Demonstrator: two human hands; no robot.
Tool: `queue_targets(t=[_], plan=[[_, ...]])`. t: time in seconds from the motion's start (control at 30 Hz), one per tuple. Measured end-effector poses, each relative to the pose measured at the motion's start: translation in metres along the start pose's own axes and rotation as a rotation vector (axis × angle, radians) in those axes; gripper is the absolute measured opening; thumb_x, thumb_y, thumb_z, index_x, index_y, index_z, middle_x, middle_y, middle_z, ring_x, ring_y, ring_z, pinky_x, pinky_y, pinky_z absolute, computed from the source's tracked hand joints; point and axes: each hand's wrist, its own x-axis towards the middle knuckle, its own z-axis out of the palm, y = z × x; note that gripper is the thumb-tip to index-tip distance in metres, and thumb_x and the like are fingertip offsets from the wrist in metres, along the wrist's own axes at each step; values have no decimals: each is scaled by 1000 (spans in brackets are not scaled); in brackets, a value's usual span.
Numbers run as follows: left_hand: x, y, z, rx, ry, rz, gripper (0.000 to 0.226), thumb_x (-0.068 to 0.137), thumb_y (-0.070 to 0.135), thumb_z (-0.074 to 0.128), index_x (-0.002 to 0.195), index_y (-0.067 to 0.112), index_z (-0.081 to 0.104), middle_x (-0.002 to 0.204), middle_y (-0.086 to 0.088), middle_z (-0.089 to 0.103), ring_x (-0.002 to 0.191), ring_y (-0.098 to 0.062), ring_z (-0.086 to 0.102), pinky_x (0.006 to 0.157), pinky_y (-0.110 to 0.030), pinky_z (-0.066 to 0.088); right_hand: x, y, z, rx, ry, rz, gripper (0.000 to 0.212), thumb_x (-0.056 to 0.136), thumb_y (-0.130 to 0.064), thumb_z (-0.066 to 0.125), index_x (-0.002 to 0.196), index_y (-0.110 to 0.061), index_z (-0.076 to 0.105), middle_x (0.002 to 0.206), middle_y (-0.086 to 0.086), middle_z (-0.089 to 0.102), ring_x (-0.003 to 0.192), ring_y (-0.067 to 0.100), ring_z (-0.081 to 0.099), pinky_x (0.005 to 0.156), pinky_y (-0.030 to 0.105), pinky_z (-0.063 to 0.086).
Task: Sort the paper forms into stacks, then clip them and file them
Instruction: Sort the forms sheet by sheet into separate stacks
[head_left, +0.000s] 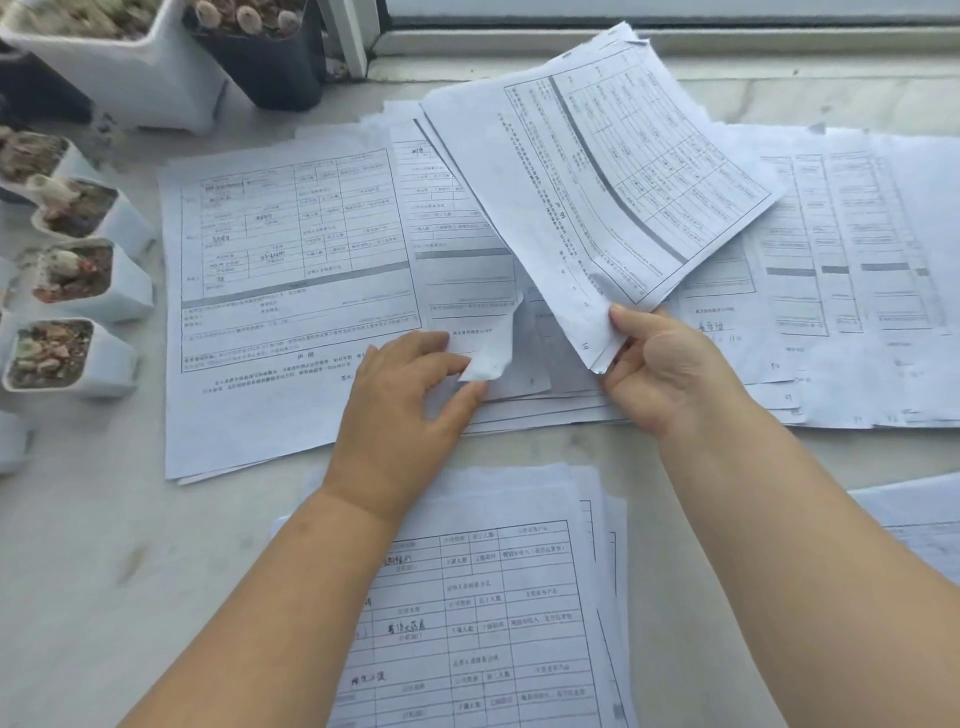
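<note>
- The right hand pinches the near corner of a small sheaf of forms, lifted and tilted up off the middle pile. The thumb lies on top and the fingers are underneath.
- The left hand pinches the curled corner of the top sheet on that middle pile, peeling it up between thumb and forefinger.
- Left of the middle pile lies a flat stack. To its right the sheets lie fanned out, overlapping. Nearer the person, under the forearms, sits another stack.
- I'd say the sorting is mid-way, with no clip or file in view.
- To do this well, I'd separate just that one sheet. The corner is already creased, so slide a finger beneath it rather than tugging.
- Read the heading before choosing a stack, and lay the sheet square on its pile so the edges line up for clipping.
- Keep the lifted sheaf gripped firmly, since it hangs from one corner and could splay or slip.
- The small plant pots stand just beside the flat stack, so watch that paper edges don't brush soil onto the counter.
</note>
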Motion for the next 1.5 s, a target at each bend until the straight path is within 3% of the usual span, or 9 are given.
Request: queue_targets(t=[0.1,0.23,0.43,0.63,0.83,1.07,1.17,1.33,1.5], plan=[[0,6,0,-27,115,-33,19,91,27,50,74,20,53,74,18,51,73,0,44,80,-36,43,-1,0,0,6,3,1,31,96,7,42,116,-9,61,77,2,75,67,15,73,55,31,59],[3,11,2,-62,266,-157,23,90,10,53,107,21,42,73,7,55,66,-3,52,60,-12,35,0,-3,-2,5,4,25,27,96,6,43,111,-5,64,81,4,76,71,17,74,66,34,61],[4,8,6,226,6,18,28,75,37,70,98,23,65,93,3,52,94,-26,49,88,-35,40,-3,-40,-2,-56,-26,92,16,98,-2,45,99,-8,59,85,3,72,94,20,68,88,65,38],[7,11,1,239,-19,-12,37,69,37,79,100,22,63,98,2,55,97,-25,47,89,-37,40,-5,-61,4,-175,-57,88,17,96,-2,47,102,-8,62,84,1,73,100,20,68,97,73,28],[5,7,1,239,-28,35,34,75,37,77,103,21,66,102,1,58,101,-25,47,87,-33,37,-6,-37,19,-260,-147,158,17,98,-3,44,101,-7,61,76,4,74,68,20,73,95,69,34],[3,0,-1,146,65,25,26,88,31,49,91,14,68,85,2,61,88,-26,55,69,-22,30,-11,-20,44,-278,-264,200,14,97,-3,47,97,-7,61,93,3,69,86,18,69,94,66,42],[1,4,3,104,147,-30,5,85,21,56,86,17,59,77,5,59,80,-23,55,65,-21,30,-14,-19,53,-272,-267,200,16,98,-4,46,91,-7,61,76,2,71,74,18,70,89,61,43],[0,8,3,-132,366,-167,22,89,4,53,109,11,48,63,0,45,59,-9,46,54,-13,34,-16,-20,52,-332,-177,125,17,98,-5,47,87,-10,60,64,-1,70,81,18,68,100,62,34],[2,-1,-3,-273,433,-188,19,84,15,55,99,24,63,82,12,55,59,0,43,64,-8,33,-23,-50,21,-359,-66,-104,17,95,1,49,95,-12,60,85,4,71,61,11,67,63,29,57]])
